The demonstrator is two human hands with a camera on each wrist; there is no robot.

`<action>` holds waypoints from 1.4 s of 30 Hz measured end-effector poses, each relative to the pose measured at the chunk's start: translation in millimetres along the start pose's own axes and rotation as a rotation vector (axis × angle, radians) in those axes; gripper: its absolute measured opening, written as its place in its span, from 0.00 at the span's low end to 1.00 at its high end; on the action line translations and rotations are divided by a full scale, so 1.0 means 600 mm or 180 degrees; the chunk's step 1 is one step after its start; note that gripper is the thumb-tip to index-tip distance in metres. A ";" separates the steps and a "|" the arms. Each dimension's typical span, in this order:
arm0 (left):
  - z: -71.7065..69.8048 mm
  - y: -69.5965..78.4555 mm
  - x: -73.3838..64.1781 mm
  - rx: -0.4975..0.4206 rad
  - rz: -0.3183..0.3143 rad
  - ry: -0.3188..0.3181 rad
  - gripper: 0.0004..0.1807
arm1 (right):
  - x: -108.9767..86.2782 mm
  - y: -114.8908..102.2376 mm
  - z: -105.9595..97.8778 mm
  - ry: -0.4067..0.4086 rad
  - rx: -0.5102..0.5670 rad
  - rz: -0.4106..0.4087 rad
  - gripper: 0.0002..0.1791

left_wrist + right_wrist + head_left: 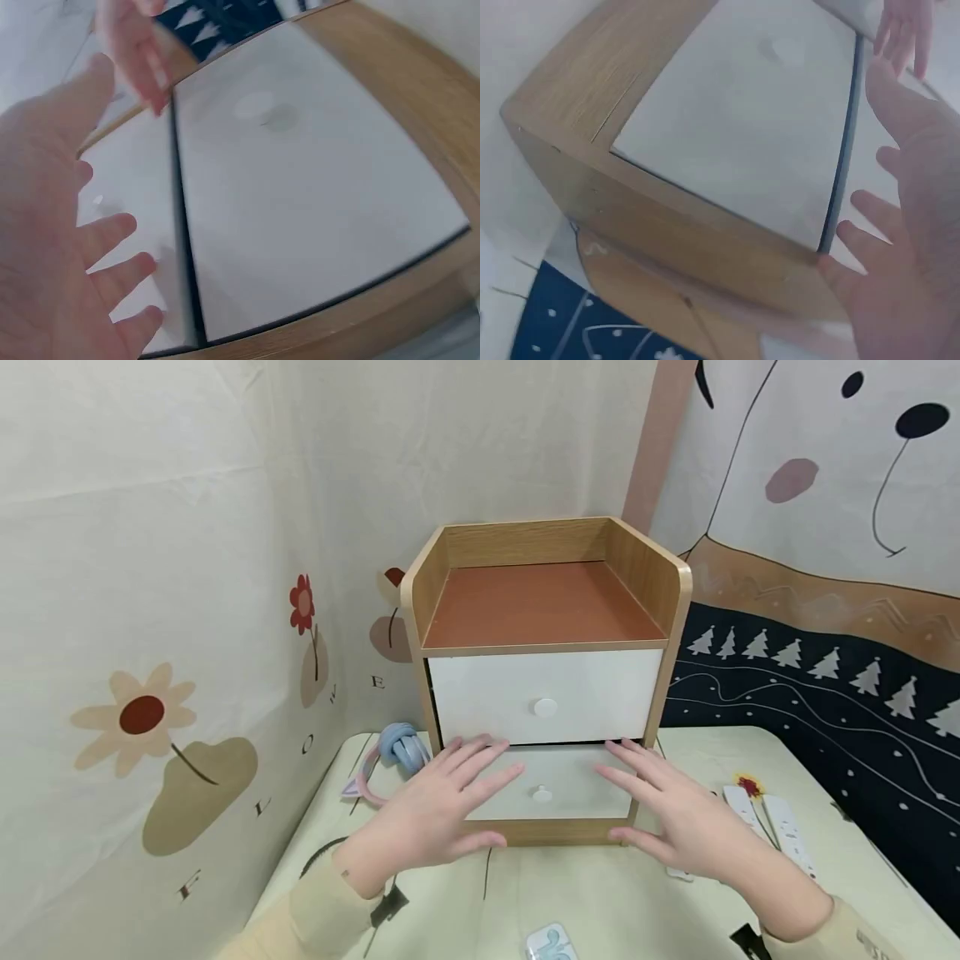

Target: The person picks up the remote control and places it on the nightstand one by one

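A small wood-edged cabinet point(517, 833) stands upright in the head view, with an open brown top shelf point(551, 606). Below the shelf are a white upper drawer point(480, 693) and a white lower drawer point(570, 781), each with a round white knob; both look closed. My left hand point(438, 802), fingers spread, is in front of the lower drawer's left side. Opposite it my right hand point(678, 814) is spread before the right side. Neither hand holds anything. In the left wrist view the left fingers point(112, 236) extend beside the dark gap between the drawers.
Left of the cabinet lie a blue knotted object point(402, 747) and a pink ring-shaped item point(363, 781). White power strips point(787, 831) lie to the right on the pale tabletop point(600, 902). A small white card-like item point(551, 941) is at the front. Printed fabric point(225, 527) hangs behind.
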State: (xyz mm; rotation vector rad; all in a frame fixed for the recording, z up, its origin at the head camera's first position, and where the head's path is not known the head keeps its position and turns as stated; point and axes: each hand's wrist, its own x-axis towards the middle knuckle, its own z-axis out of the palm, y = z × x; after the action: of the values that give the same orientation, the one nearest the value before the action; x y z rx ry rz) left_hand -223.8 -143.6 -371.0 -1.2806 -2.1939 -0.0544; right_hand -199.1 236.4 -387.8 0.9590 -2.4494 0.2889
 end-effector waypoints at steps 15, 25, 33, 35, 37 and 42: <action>0.039 -0.032 -0.003 -0.0282 -0.0657 0.2135 0.23 | -0.081 0.057 0.072 0.1448 0.0152 0.1112 0.26; 0.059 -0.054 0.000 -0.0382 -0.1144 0.2813 0.29 | -0.167 0.117 0.112 0.1263 0.0053 0.2383 0.21; 0.052 -0.062 0.011 -0.0654 -0.1572 0.2546 0.36 | -0.227 0.152 0.112 0.0670 0.0172 0.3639 0.30; 0.050 -0.062 0.013 -0.0694 -0.1630 0.2455 0.35 | -0.237 0.161 0.113 0.0448 0.0212 0.3934 0.32; 0.050 -0.061 0.012 -0.0658 -0.1686 0.2346 0.35 | -0.244 0.167 0.116 0.0270 0.0232 0.4148 0.34; 0.050 -0.058 0.001 -0.0579 -0.1781 0.2187 0.36 | -0.254 0.175 0.126 -0.0176 0.0187 0.4456 0.38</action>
State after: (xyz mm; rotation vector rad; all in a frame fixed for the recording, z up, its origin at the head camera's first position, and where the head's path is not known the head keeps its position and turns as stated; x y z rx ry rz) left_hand -266.3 -152.0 -386.8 -0.5565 -1.8735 -0.8025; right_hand -202.1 373.7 -532.9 -0.8940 -2.7268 0.7566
